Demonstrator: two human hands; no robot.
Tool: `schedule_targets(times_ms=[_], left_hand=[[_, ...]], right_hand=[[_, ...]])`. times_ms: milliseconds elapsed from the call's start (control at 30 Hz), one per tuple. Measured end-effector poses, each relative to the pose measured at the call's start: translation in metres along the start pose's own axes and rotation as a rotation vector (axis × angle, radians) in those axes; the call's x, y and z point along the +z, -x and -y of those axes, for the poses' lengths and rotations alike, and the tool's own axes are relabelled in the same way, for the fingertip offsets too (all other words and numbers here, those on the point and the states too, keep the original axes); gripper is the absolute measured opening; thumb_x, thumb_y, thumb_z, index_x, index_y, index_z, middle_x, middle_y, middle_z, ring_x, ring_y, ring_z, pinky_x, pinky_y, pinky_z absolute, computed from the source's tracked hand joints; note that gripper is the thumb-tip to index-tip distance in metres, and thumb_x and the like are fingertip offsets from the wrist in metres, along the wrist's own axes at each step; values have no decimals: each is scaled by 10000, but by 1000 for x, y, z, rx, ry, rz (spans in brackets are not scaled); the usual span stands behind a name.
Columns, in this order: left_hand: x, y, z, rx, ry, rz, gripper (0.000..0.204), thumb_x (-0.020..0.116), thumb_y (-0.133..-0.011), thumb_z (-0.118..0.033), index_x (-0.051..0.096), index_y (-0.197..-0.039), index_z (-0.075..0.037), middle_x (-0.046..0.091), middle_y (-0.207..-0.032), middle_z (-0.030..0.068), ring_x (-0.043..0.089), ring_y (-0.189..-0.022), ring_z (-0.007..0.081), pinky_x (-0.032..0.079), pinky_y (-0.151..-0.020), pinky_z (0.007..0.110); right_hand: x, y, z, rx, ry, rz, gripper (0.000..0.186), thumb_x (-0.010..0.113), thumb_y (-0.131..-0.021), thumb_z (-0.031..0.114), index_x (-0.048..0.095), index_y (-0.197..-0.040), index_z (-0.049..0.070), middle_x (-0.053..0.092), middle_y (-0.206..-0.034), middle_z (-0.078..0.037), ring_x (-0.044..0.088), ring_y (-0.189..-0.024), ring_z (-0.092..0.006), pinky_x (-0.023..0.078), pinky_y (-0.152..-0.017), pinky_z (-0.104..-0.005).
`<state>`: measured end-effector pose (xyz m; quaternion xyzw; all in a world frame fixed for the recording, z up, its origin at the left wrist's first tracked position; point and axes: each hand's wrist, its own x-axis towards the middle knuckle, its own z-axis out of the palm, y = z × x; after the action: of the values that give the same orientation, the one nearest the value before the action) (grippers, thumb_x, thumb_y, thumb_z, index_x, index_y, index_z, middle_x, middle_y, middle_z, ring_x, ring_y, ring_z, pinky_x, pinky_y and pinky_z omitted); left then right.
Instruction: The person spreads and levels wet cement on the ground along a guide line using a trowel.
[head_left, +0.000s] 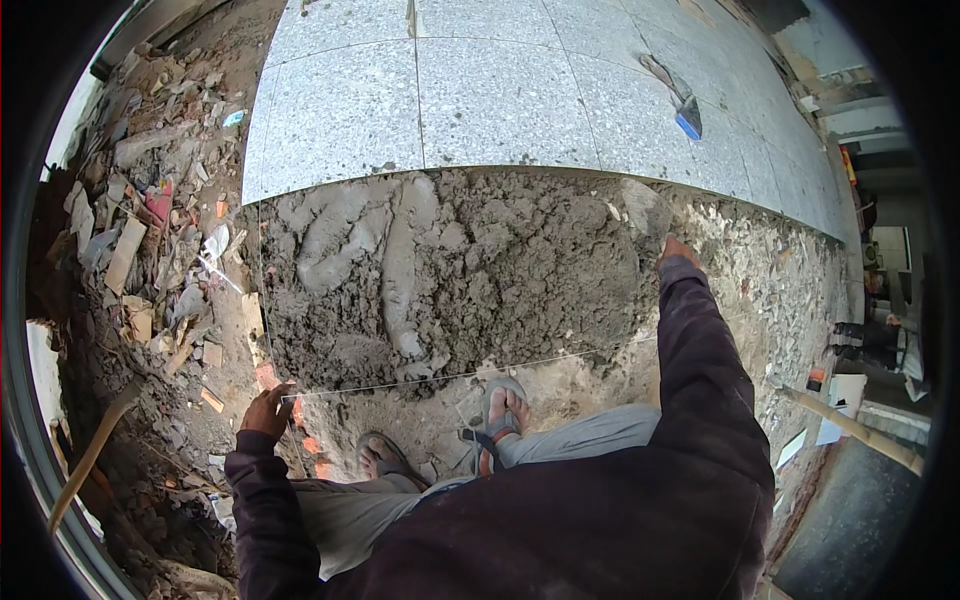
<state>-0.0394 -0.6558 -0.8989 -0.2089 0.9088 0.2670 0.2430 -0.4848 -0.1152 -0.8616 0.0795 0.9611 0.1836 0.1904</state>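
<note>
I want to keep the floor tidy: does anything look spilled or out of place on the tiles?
Yes: grey crumbs dot the flat, pale tiles beside the mortar, as if spilled. A blue-ended tool lies loose there too, farther right.

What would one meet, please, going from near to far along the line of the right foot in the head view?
Dark top → grey trousers → sandalled right foot → thin string → rough grey mortar → pale speckled tiles.
</note>
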Motion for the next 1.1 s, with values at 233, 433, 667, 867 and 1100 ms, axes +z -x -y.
schedule_targets(times_ms=[233,433,667,867,1100], left_hand=[[21,30,-10,-48,32,-27,284,516,-740,-165,520,-1008,-72,538,-829,138,535,-726,267,429,-660,337],[38,7,-30,-21,133,133,260,514,-752,-208,524,-995,-116,532,-874,145,520,-802,318,424,-701,374],[39,3,-13,-32,82,75,282,504,-752,-181,513,-1021,-97,539,-825,139,538,-754,274,435,-668,334],[6,-15,-4,-47,233,-62,327,503,-776,-212,478,-1070,-71,539,-888,140,535,-790,264,428,-684,328],[-44,30,36,-294,351,-205,368,481,-801,-263,445,-1117,-79,552,-955,140,541,-855,249,422,-743,311]], right_hand=[[64,-17,73,-211,-67,265,479,521,-750,134,348,-1194,86,457,-1096,-184,431,-1021,-345,406,-829,-412],[101,10,57,-316,-299,292,581,599,-688,212,355,-1184,34,465,-1082,-192,452,-997,-340,416,-820,-377],[106,56,85,-417,-468,301,578,621,-658,220,393,-1144,6,490,-1051,-191,479,-973,-317,398,-804,-381],[154,27,26,-605,-626,123,503,605,-659,147,419,-1090,-34,549,-712,-144,551,-507,-223,446,-472,-336],[83,116,126,-1074,-626,22,311,581,-658,129,483,-910,-26,513,-579,-87,509,-408,-163,402,-384,-298]])
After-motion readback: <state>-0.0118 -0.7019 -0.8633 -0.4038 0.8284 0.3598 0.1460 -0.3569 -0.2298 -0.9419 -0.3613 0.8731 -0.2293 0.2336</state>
